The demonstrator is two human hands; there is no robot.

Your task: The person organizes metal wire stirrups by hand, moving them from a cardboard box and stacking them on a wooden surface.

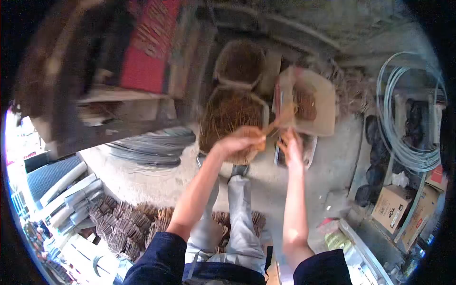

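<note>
Floor [327,166]: grey, dusty.
Wire coil [152,145]: dark, lies on the floor, left.
Sack [230,121]: open, full of rusty nails, far middle.
Bag [308,102]: see-through, with nails in it, just right of the sack.
Left hand [240,140]: fingers closed on a bunch of nails, over the sack.
Right hand [290,147]: fingers up at the bag's near edge; blurry, grip unclear.

Floor: two sacks of nails [230,121] stood centre; wire coils [152,145] lay left; cardboard boxes [392,206] sat right, under hanging cable [403,142].
</note>
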